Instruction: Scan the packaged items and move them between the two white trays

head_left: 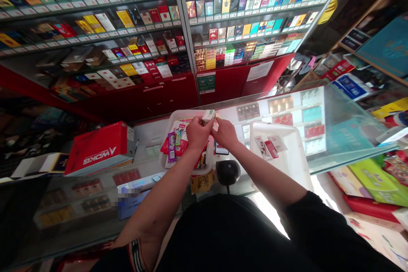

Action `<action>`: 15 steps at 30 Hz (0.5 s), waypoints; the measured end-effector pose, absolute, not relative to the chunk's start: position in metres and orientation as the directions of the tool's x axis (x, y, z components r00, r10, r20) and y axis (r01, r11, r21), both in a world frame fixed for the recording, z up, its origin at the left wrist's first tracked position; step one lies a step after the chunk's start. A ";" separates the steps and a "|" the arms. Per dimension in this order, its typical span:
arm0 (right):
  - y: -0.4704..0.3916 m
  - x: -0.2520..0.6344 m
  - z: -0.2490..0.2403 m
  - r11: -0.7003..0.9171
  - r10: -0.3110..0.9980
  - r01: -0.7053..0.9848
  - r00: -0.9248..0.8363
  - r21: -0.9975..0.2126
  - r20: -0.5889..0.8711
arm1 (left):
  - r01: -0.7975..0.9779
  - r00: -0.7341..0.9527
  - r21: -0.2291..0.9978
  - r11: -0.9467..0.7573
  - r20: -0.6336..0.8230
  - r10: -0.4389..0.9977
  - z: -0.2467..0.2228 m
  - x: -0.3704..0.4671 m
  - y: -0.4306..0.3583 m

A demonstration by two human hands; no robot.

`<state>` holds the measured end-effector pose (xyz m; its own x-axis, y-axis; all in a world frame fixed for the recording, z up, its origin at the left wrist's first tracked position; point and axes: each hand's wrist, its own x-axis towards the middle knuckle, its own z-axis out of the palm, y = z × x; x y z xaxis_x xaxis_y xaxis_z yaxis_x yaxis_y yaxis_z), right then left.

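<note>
White box (208, 115) held in left hand (197, 133) at 1 o'clock of plastic tub (182, 113), right hand (225, 133) close by at 4 o'clock, cannot tell that grip; apparently mid-handling, not yet set down.

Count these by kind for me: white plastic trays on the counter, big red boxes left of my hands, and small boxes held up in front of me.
White trays: 2 (left tray, right tray)
Big red box: 1
Small white box: 1
Total: 4
</note>
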<state>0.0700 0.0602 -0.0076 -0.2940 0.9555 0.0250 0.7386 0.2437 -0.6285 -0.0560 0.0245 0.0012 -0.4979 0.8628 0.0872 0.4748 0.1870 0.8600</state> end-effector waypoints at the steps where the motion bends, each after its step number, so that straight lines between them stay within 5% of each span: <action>1: 0.059 0.073 -0.006 0.236 0.960 0.741 -0.279 -0.628 0.031 | 0.456 -0.472 0.874 0.166 0.079 0.878 0.005 -0.052 0.023; 10: 0.065 0.114 -0.019 0.047 0.970 0.515 -0.229 -0.856 -0.084 | 0.522 -0.070 0.853 0.000 0.042 0.997 -0.002 -0.040 0.006; 15: 0.053 0.107 -0.022 -0.002 0.998 0.571 -0.050 -0.821 -0.038 | 0.571 -0.154 0.820 0.044 0.054 0.987 -0.014 -0.025 -0.002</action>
